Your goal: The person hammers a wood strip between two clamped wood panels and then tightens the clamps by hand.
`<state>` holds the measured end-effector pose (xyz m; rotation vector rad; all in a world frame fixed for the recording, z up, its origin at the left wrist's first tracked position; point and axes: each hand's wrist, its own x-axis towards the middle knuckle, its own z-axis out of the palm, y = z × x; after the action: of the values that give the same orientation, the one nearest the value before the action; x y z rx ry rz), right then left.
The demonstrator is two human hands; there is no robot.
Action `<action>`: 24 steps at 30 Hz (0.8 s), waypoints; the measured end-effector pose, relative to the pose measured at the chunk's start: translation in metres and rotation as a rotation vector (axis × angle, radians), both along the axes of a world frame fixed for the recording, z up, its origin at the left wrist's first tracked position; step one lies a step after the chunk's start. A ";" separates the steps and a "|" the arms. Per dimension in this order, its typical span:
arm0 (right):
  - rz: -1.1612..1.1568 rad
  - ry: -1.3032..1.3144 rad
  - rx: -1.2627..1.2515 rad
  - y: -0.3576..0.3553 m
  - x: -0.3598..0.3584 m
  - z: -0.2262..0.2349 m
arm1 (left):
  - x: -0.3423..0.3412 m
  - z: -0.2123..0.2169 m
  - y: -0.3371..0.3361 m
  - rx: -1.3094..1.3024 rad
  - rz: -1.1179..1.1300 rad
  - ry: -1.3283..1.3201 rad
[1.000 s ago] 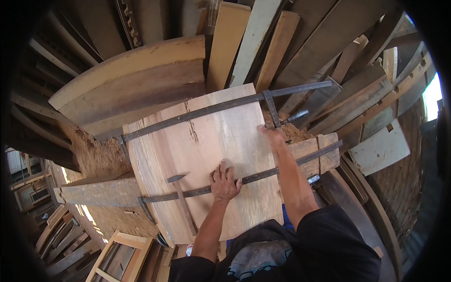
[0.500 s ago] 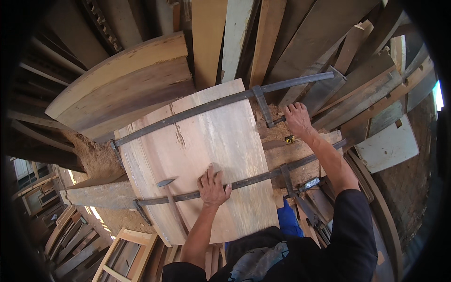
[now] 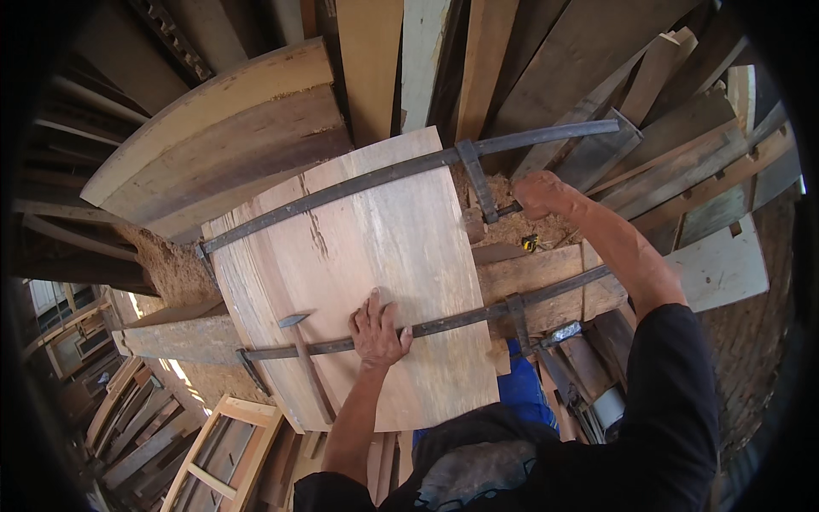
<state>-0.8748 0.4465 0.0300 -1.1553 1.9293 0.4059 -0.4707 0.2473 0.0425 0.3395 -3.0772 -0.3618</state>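
A pale, wide wooden panel (image 3: 409, 247) lies before me with two dark metal bar clamps across it. My left hand (image 3: 378, 334) rests flat near the middle, fingers spread, over the panel and the bar of the near clamp (image 3: 452, 325). At the right end of the far clamp (image 3: 375, 181), my right hand (image 3: 541, 194) is closed around the end of its screw; the handle itself is mostly hidden by the fingers. To the left of my left hand, a hammer (image 3: 308, 363) with a wooden handle lies on the panel, its head just beyond the near clamp's bar.
A yellow-and-black tape measure (image 3: 530, 243) sits beside a wooden beam (image 3: 546, 282) right of the panel. Sawdust (image 3: 183, 282) is heaped at left. Boards (image 3: 369, 68) lean along the far side. A wooden frame (image 3: 223, 461) stands at lower left.
My right hand has rolled over on the screw end, from fingers showing on top to a closed fist, and its elbow has swung outward. My left hand stays on the panel.
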 end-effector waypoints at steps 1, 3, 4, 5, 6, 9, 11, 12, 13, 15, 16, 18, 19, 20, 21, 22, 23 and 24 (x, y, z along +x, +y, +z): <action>-0.037 -0.004 -0.013 0.001 0.000 0.000 | 0.000 0.005 -0.001 -0.007 0.000 -0.050; -0.101 0.174 -0.291 0.012 0.024 -0.004 | 0.000 0.007 -0.003 -0.018 -0.001 -0.089; -0.161 0.344 -0.563 0.019 0.036 -0.002 | 0.002 0.006 -0.003 -0.035 0.002 -0.082; -0.163 0.340 -0.569 0.024 0.044 -0.003 | 0.004 0.005 -0.004 -0.055 0.009 -0.086; -0.104 0.355 -0.678 0.027 0.049 -0.003 | 0.006 0.004 -0.005 -0.061 0.011 -0.091; -0.066 0.391 -0.680 0.035 0.040 -0.026 | -0.001 0.000 -0.001 -0.052 -0.007 -0.031; -0.075 0.389 -0.591 0.025 0.037 -0.030 | 0.001 -0.003 -0.003 -0.053 0.003 -0.002; -0.065 0.338 -0.528 0.025 0.036 -0.028 | 0.003 -0.004 -0.004 -0.058 0.010 -0.010; -0.050 0.290 -0.466 0.022 0.034 -0.022 | 0.003 -0.003 -0.004 -0.061 0.006 -0.002; -0.049 0.244 -0.385 0.016 0.033 -0.025 | 0.003 -0.002 -0.004 -0.070 0.017 0.002; -0.060 0.207 -0.299 0.013 0.031 -0.026 | 0.002 -0.001 -0.005 -0.058 0.017 -0.003; -0.020 0.127 -0.227 0.002 0.023 -0.014 | 0.004 0.003 -0.006 -0.063 0.036 -0.023; 0.008 0.059 -0.142 -0.002 0.020 -0.007 | 0.002 0.005 -0.007 -0.037 0.030 -0.026; 0.020 0.050 -0.151 -0.005 0.015 -0.005 | 0.002 0.005 -0.007 -0.006 0.022 -0.027; 0.095 -0.003 -0.142 -0.009 0.010 -0.004 | 0.004 0.004 -0.009 -0.013 0.034 -0.035; 0.169 -0.045 -0.128 -0.010 0.004 -0.001 | 0.003 0.003 -0.009 0.003 0.033 -0.001; 0.178 -0.041 -0.130 -0.009 0.004 -0.005 | 0.003 0.003 -0.010 0.019 0.029 0.033; 0.151 -0.050 -0.077 -0.007 0.005 -0.011 | 0.002 0.003 -0.012 0.017 0.035 0.039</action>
<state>-0.8701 0.4394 0.0186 -1.3542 1.8348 0.3815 -0.4683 0.2357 0.0454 0.3818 -3.0279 -0.3884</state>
